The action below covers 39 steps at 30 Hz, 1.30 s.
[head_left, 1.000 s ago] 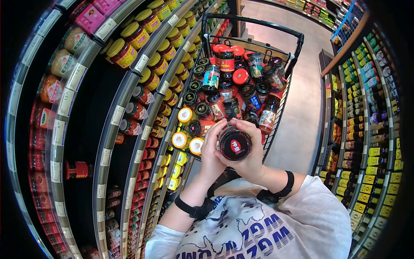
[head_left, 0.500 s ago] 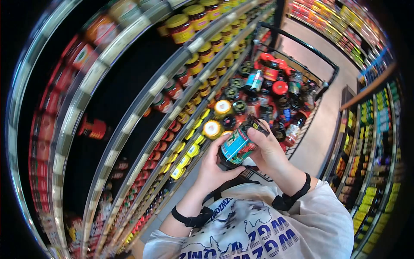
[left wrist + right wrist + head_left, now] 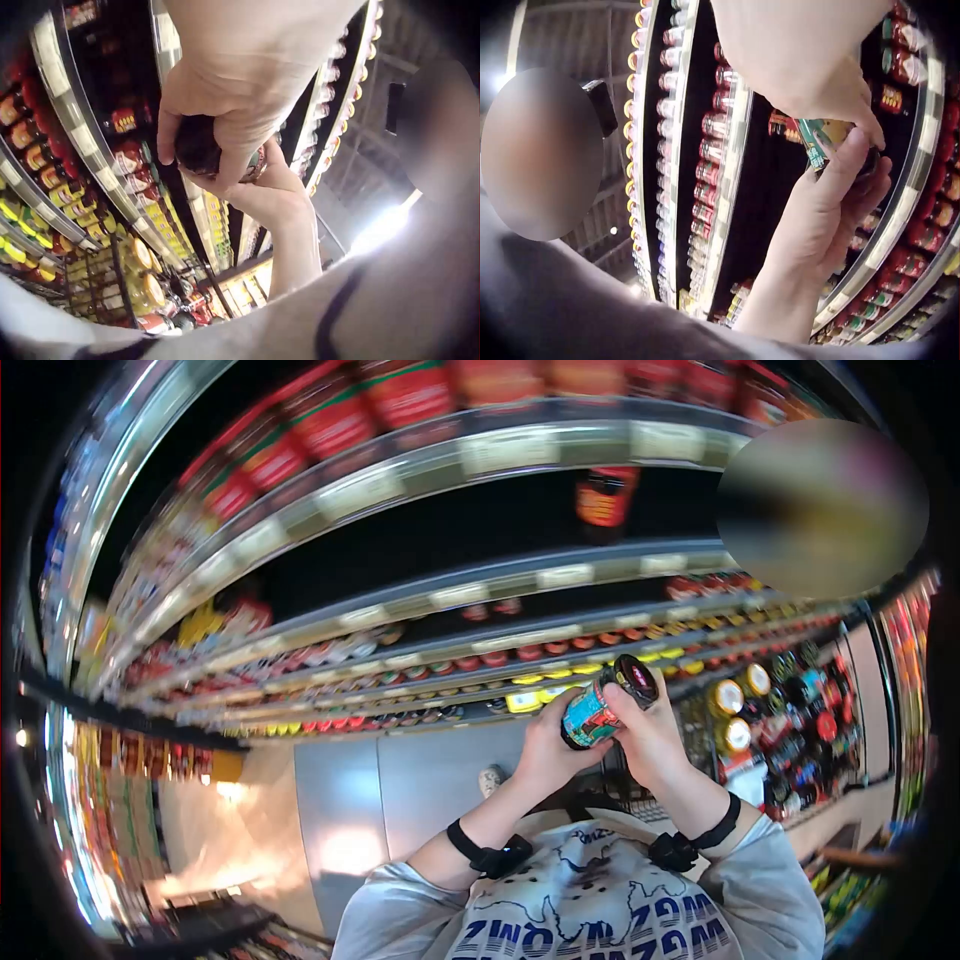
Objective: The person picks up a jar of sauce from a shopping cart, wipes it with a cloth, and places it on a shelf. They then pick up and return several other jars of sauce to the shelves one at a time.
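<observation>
Floor (image 3: 250, 830), pale, at lower left of the head view. Near the centre, my left hand (image 3: 552, 747) has its fingers curled round the lower part of a blue-labelled jar (image 3: 588, 717), tilted, its dark lid (image 3: 634, 678) toward upper right. Just beside it, my right hand (image 3: 652, 740) grips the jar near the lid. At right, assorted jars (image 3: 800, 705) fill a wire cart (image 3: 125, 281).
</observation>
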Each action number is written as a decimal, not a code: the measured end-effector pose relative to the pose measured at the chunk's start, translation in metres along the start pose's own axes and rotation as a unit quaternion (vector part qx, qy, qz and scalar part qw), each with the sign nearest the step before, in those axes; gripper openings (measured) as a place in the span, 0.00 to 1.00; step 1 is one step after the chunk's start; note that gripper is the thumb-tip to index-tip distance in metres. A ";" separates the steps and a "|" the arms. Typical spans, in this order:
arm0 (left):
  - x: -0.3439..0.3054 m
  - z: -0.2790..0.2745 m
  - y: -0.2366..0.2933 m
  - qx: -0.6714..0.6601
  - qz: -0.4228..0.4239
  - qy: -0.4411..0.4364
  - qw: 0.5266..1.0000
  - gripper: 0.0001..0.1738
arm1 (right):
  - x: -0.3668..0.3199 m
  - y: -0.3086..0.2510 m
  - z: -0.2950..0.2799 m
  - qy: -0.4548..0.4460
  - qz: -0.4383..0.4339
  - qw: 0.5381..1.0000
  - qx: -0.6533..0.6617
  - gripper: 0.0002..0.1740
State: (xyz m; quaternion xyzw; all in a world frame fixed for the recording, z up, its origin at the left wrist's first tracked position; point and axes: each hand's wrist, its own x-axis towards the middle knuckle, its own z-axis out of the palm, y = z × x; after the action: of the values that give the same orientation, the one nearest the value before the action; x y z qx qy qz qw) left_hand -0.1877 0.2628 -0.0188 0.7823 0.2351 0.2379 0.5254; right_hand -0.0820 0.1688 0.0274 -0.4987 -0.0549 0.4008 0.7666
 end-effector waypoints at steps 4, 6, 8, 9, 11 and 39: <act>-0.013 -0.066 -0.045 -0.114 -0.039 0.058 0.991 0.42 | 0.020 0.042 0.064 -0.138 -0.012 0.982 -0.130 0.39; -0.015 -0.098 -0.065 -0.121 -0.045 0.080 0.988 0.42 | 0.030 0.065 0.092 -0.177 -0.004 0.974 -0.143 0.40; -0.015 -0.122 -0.100 -0.145 -0.057 0.077 0.985 0.44 | 0.049 0.091 0.111 -0.204 -0.018 0.959 -0.197 0.40; -0.011 -0.132 -0.116 -0.152 -0.055 0.084 0.983 0.44 | 0.056 0.103 0.123 -0.211 -0.035 0.955 -0.207 0.40; 0.000 -0.151 -0.144 -0.109 0.016 0.122 0.986 0.48 | 0.074 0.131 0.138 -0.231 -0.099 0.941 -0.225 0.40; 0.045 -0.260 -0.194 0.199 -0.021 0.050 0.979 0.47 | 0.217 0.203 0.198 -0.135 -0.178 0.843 -0.490 0.31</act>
State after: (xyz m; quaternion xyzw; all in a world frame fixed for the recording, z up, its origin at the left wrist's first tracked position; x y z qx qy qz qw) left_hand -0.3367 0.5408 -0.1070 0.8531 0.3202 0.2143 0.3518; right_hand -0.1451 0.4935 -0.1070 -0.7317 -0.4348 0.2421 0.4658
